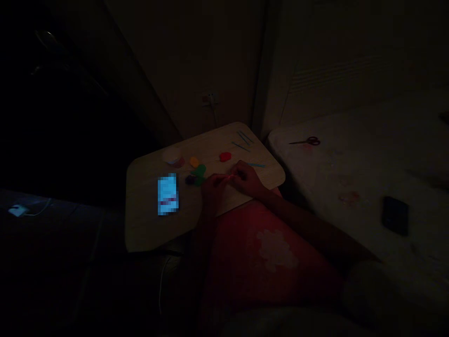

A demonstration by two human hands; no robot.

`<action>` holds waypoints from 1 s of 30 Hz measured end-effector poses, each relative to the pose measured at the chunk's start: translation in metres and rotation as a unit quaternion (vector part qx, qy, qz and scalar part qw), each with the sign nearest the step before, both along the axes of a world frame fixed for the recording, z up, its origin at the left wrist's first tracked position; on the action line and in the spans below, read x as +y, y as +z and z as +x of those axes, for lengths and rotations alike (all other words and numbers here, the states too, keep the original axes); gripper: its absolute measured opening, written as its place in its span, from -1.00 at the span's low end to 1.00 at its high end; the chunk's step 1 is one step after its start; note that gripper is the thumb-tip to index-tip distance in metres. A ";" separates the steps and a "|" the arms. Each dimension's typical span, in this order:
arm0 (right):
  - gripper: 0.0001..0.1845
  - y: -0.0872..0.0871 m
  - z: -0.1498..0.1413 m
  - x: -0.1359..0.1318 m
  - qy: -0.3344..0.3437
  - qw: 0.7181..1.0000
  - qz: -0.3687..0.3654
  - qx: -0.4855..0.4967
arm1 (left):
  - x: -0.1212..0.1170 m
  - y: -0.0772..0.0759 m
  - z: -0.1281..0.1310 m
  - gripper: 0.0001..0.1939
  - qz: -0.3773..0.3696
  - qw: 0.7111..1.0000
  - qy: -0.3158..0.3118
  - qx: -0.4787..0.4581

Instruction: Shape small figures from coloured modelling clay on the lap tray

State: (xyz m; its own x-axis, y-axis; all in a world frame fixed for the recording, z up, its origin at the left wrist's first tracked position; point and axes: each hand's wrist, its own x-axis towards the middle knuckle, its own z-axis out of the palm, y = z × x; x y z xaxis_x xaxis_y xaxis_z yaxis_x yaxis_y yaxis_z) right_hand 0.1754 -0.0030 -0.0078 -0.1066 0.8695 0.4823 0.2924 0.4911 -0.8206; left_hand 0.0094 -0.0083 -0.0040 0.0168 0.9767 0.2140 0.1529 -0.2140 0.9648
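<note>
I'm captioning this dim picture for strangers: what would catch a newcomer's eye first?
Probably the glowing blue rectangular screen, on the left side of the pale round-cornered tabletop. Next, the bright red rounded lump towards the back, with the irregular green lump nearer and to its left. A small reddish piece shows between left hand and right hand.

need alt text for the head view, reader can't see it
A person's left hand and right hand hold a small red piece over a table in dim light. Nearby lie a red lump, orange lump, green lump, blue sticks and a bright, pixelated screen.
</note>
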 end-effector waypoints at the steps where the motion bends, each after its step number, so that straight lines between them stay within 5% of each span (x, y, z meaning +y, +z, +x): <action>1: -0.62 0.000 0.000 0.000 0.004 1.000 -0.002 0.004 | 0.000 0.000 0.000 -0.82 -0.001 1.000 0.002 -0.001; 15: -0.61 0.004 -0.001 -0.003 -0.006 0.999 0.029 -0.011 | 0.002 0.002 0.000 -0.83 -0.040 0.999 -0.029 -0.020; 23: -0.77 0.003 0.000 -0.003 -0.065 0.997 0.035 0.020 | 0.002 -0.001 -0.001 -0.86 -0.013 0.998 0.053 -0.031; 30: -0.79 -0.002 -0.001 0.000 -0.048 0.999 0.017 0.020 | -0.002 0.006 0.003 -0.85 -0.051 0.996 0.043 -0.063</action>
State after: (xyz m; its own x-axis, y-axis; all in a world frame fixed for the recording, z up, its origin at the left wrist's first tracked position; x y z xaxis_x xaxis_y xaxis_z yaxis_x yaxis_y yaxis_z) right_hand 0.1742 -0.0032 -0.0100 -0.0045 0.8573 0.5147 0.3066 0.4911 -0.8153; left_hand 0.0127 -0.0102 0.0023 -0.0884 0.9901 0.1092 0.0434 -0.1057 0.9935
